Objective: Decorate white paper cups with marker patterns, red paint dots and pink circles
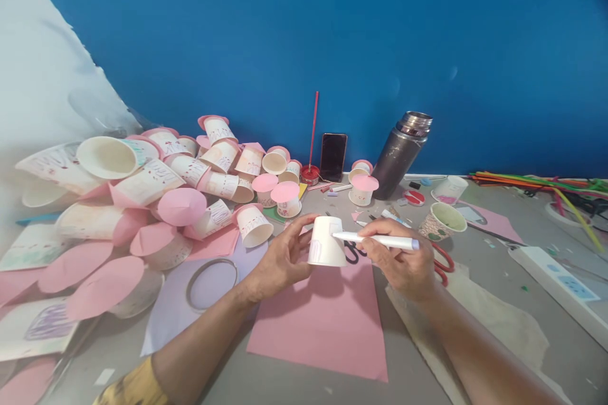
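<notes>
My left hand (289, 256) grips a white paper cup (327, 243) turned upside down, thumb and fingers around its left side. Faint purple marks show on the cup's wall. In my right hand (403, 259) is a white marker (380, 239) with a pale purple end, its tip at the cup's upper right side. Below both hands lies a pink paper sheet (327, 329). Behind the marker, scissors with red handles (444, 262) are partly hidden by my right hand.
Many decorated paper cups with pink paper tops (183, 205) are heaped at left. A dark metal flask (399, 155), a phone (333, 157) and a patterned cup (443, 221) stand toward the blue wall. A white power strip (560, 285) lies at right, with a metal ring (190, 285) at left.
</notes>
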The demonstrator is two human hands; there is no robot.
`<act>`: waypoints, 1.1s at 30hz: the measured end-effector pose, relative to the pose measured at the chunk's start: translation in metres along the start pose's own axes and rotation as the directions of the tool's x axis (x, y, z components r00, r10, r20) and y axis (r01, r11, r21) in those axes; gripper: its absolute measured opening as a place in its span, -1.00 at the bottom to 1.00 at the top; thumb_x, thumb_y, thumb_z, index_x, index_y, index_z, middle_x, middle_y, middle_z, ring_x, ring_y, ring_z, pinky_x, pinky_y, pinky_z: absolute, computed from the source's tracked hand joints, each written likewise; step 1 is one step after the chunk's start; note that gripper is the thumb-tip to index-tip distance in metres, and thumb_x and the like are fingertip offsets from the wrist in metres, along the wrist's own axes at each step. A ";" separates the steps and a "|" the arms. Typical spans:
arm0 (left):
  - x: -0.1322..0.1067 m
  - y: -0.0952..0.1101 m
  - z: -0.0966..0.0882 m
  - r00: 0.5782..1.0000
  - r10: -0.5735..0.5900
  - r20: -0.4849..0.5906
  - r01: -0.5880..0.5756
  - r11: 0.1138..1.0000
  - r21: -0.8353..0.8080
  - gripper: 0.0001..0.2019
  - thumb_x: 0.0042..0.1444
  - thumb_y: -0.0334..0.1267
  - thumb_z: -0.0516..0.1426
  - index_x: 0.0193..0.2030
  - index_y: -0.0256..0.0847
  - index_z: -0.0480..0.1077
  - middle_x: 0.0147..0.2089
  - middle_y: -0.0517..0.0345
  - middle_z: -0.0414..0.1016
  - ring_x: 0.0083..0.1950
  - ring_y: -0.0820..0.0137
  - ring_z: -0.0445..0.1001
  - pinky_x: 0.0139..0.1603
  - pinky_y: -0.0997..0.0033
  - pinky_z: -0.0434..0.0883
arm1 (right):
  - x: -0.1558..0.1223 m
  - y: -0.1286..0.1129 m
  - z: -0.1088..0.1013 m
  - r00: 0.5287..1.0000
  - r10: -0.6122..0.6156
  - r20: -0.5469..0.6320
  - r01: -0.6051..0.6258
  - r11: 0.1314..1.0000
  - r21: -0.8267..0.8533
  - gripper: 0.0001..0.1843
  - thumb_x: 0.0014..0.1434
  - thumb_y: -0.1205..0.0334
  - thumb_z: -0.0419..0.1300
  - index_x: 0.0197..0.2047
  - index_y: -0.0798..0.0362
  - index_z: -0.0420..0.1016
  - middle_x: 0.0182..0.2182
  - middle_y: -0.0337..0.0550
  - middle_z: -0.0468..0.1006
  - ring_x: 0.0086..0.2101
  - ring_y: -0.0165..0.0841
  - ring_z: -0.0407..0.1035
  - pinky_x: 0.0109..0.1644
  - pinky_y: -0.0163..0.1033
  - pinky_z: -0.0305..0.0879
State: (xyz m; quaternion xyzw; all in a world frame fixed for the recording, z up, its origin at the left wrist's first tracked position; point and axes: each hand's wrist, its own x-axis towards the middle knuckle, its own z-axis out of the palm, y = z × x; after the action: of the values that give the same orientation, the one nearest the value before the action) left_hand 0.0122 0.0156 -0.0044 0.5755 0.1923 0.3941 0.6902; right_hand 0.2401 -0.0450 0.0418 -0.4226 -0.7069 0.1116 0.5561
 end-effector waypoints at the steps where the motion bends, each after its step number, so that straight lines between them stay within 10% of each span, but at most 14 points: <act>1: 0.000 0.000 0.000 1.000 0.000 -0.002 0.000 1.000 -0.004 -0.29 0.01 -0.49 0.37 0.30 -0.05 0.34 0.39 -0.14 0.37 0.37 0.02 0.43 0.21 0.18 0.43 | 0.000 0.000 0.000 1.000 0.001 0.002 -0.001 1.000 0.000 -0.94 0.29 0.32 0.27 -0.24 0.01 0.57 -0.50 -0.26 0.62 -0.59 -0.43 0.44 -0.56 -0.35 0.27; 15: -0.001 0.004 -0.001 0.999 -0.021 -0.041 0.020 0.999 -0.029 -0.31 -0.02 -0.51 0.39 0.27 -0.02 0.41 0.48 -0.10 0.26 0.38 0.01 0.41 0.06 0.32 0.48 | 0.003 0.005 -0.006 0.996 0.062 -0.061 -0.063 0.998 -0.017 -0.88 0.28 0.28 0.23 -0.32 0.00 0.56 -0.53 -0.27 0.60 -0.54 -0.37 0.49 -0.46 -0.28 0.37; 33: -0.001 0.000 0.002 1.000 0.007 0.000 -0.007 1.000 0.030 -0.29 0.00 -0.50 0.38 0.30 -0.04 0.37 0.44 -0.14 0.32 0.42 -0.02 0.37 0.39 0.01 0.33 | -0.001 0.003 0.000 0.997 0.070 -0.015 -0.070 0.997 0.010 -0.90 0.31 0.26 0.23 -0.26 0.01 0.56 -0.56 -0.30 0.57 -0.64 -0.44 0.36 -0.53 -0.30 0.29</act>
State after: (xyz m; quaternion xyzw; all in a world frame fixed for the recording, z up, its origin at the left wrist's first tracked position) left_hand 0.0129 0.0140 -0.0039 0.5864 0.1961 0.3935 0.6803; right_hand 0.2417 -0.0445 0.0394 -0.4455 -0.6868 0.1310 0.5592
